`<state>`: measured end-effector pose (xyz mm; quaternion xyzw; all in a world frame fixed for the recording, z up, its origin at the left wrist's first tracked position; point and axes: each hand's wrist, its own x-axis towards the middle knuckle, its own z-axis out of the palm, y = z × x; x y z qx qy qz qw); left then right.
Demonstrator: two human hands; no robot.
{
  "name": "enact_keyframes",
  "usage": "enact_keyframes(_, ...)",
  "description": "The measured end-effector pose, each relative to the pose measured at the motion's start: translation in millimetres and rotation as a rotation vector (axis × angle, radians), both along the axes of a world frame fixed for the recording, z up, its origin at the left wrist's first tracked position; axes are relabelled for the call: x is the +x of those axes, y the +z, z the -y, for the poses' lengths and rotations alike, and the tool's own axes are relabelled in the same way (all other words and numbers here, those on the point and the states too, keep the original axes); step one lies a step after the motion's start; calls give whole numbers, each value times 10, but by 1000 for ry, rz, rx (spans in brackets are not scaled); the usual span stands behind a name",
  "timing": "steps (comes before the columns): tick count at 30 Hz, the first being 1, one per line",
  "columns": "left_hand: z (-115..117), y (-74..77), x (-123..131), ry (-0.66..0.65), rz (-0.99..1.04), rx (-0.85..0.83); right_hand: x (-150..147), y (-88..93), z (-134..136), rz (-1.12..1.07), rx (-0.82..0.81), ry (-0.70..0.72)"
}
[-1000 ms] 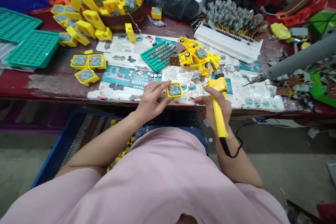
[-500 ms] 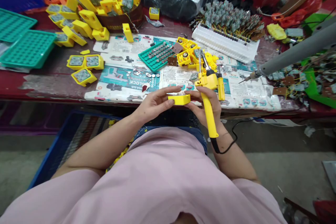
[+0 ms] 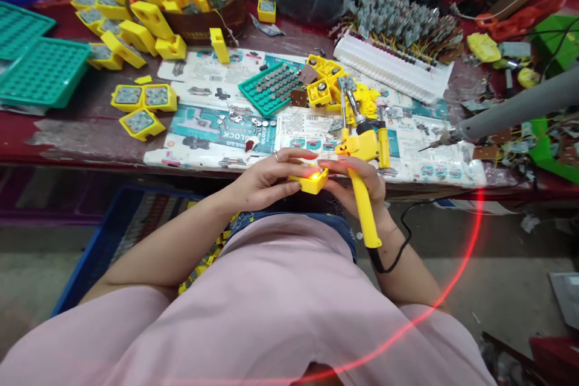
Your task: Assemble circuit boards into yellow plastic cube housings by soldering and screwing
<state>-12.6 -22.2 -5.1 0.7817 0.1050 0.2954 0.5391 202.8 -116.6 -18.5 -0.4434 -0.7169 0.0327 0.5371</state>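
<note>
At the tabletop's (image 3: 81, 126) near edge, the left hand (image 3: 265, 181) is pinching the red-glowing small yellow box (image 3: 312, 180), while the right hand (image 3: 357, 184), closed around the soldering iron (image 3: 363, 208), is steadying it; any further handling is calling for keeping the iron's tip away from the fingers.

A small square yellow plastic housing (image 3: 312, 182) lay level, pinched between the left hand (image 3: 265, 181) and right hand (image 3: 358, 186), a red light glowing on its top. A yellow-handled soldering iron (image 3: 363, 205) slanted through the right hand, tip pointing away, black cord trailing below.

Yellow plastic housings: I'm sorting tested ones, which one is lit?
The yellow plastic housing pinched between left hand and right hand; it alone glows red, the piled ones show no light.
</note>
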Motion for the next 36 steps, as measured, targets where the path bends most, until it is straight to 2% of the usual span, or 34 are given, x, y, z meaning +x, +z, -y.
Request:
enact_keyframes(5, 65, -35, 52, 6, 20, -212, 16, -197, -5, -186, -155, -28)
enact_keyframes(7, 83, -64, 88, 16, 23, -288, 16, -221, -11, -195, -190, -55)
enact_keyframes(9, 90, -88, 120, 64, 22, -294, 5, -189, -16, -152, -193, -106)
enact_keyframes(15, 99, -74, 183, 280, -132, 24, -138, 23, -33, -23, -144, -212)
enact_keyframes(21, 152, -119, 216, 363, -145, 333, -285, 38, -54, 52, -121, -312)
enact_keyframes(24, 149, -179, 200, 403, -163, 510, -288, 44, -36, 66, -140, -305)
enact_keyframes(27, 123, -208, 183, 411, -191, 655, -262, 71, -13, 84, -171, -236)
enact_keyframes(30, 104, -202, 180, 413, -224, 711, -245, 79, -4, 79, -195, -191)
enact_keyframes(36, 109, -165, 176, 442, -190, 714, -281, -9, -18, 18, -112, -227)
